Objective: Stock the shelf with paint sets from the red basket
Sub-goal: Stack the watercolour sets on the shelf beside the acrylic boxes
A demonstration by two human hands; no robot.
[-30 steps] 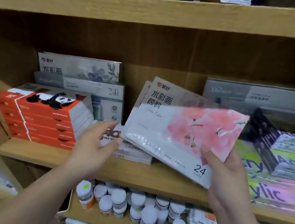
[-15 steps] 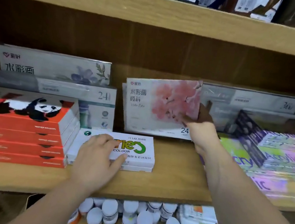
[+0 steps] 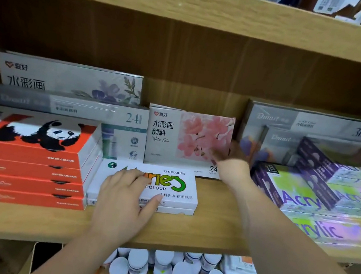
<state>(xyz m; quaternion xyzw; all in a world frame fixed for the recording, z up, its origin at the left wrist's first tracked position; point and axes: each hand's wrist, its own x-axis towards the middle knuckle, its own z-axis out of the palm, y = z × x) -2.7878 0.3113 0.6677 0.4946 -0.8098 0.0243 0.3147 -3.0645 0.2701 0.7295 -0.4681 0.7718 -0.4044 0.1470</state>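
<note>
— Where was the blossom watercolour set?

— Upright at the back of the shelf, behind the white 12-colour box, between the grey 24-colour box and the purple acrylic sets. The right hand pinched its lower right corner (blurred, but fingers showed on both faces).

— And the left hand?

— Spread flat on the white 12-colour box, gripping nothing, pressing it in place.

— What did the step call for?

— In my judgement: seat the set's bottom edge on the board, lean it squarely back, then release slowly so it could not tip forward. The red basket was out of view.
</note>
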